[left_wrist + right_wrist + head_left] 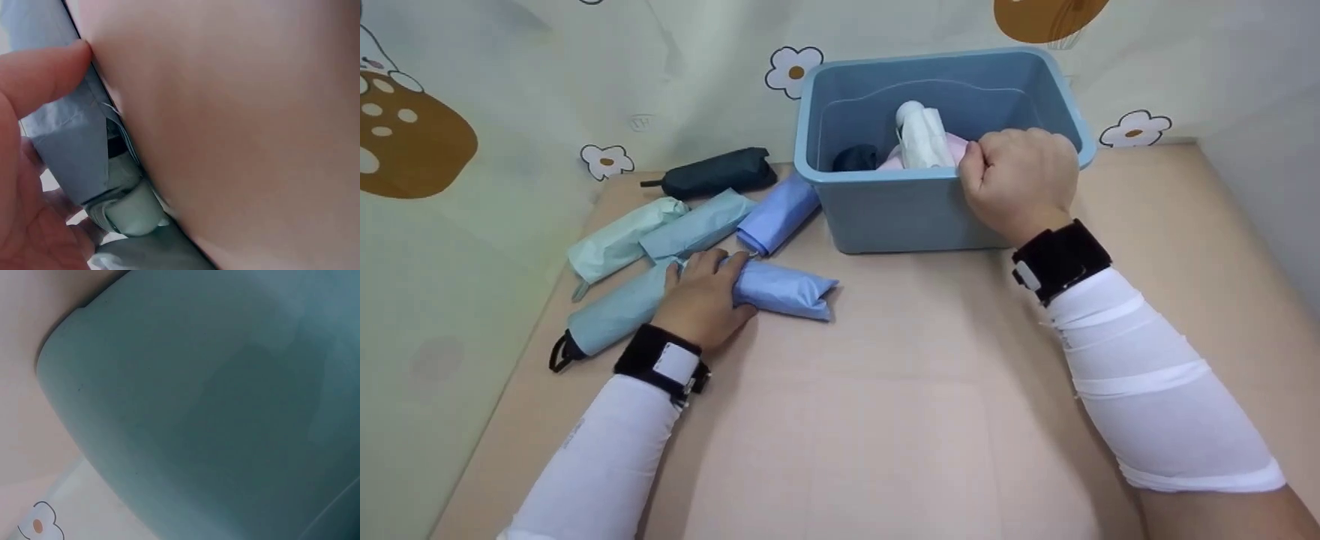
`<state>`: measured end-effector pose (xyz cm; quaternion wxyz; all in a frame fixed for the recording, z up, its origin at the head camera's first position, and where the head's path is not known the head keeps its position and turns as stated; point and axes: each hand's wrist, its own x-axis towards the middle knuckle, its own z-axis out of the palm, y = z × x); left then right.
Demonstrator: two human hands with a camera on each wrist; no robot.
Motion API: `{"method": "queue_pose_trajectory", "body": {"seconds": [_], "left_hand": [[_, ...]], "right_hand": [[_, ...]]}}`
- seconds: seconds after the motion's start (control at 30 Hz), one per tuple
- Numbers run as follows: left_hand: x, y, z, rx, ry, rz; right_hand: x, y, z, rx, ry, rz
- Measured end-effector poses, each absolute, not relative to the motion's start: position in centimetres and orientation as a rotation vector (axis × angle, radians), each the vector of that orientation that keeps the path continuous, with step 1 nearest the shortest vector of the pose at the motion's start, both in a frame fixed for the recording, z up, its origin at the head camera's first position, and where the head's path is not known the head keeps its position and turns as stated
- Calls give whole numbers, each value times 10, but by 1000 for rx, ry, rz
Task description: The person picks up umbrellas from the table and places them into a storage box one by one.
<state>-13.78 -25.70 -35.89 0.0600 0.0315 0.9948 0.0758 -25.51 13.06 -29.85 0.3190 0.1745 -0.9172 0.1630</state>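
Observation:
In the head view my left hand [705, 296] holds a periwinkle-blue folded umbrella [787, 291] by one end. The left wrist view has the thumb on one side of this umbrella [73, 132] and the fingers on the other, with its pale rounded handle end [135, 211] showing. A teal folded umbrella [619, 311] with a black strap lies partly under that hand. My right hand [1024, 180] grips the near rim of a blue plastic bin [900, 217], whose outer wall [157, 382] fills most of the right wrist view.
Left of the bin lie more folded umbrellas: a black one [720, 174], a mint one [622, 236], a light teal one [697, 225] and a blue one [780, 214]. Inside the bin are a white folded umbrella [922, 139], something pink, and a dark bundle [855, 157]. A patterned curtain stands behind.

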Motion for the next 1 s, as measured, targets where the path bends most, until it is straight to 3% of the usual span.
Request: {"method": "queue_pose_trajectory", "body": {"seconds": [1.0], "left_hand": [[-117, -239, -346, 228, 3119, 335]], "right_hand": [[-255, 130, -298, 454, -2415, 422]]}}
